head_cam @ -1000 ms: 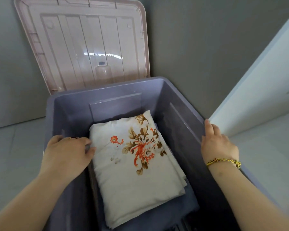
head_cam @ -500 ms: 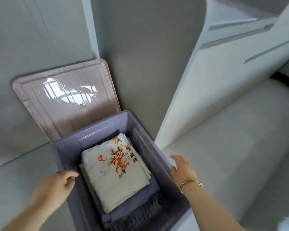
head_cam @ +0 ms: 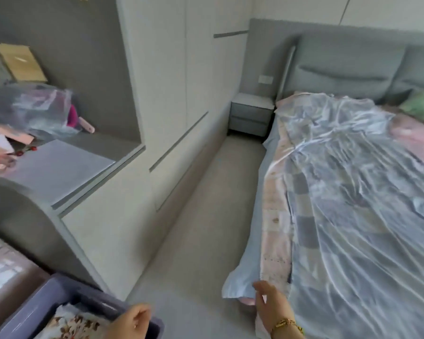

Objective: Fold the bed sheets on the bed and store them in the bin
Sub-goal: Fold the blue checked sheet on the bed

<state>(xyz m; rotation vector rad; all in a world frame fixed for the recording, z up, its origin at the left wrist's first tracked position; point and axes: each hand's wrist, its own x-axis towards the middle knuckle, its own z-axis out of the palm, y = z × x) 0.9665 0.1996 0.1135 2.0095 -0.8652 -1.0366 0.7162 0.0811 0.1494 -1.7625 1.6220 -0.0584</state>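
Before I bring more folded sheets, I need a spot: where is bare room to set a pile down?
Free: the floor strip between wardrobe and bed, and the near half of the counter. Crowded: its far left, under bags; loose sheets cover the bed.

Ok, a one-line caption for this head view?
Folded floral sheet in the bin at lower left; left hand idle, right hand open by the corner of the blue sheet on the bed.
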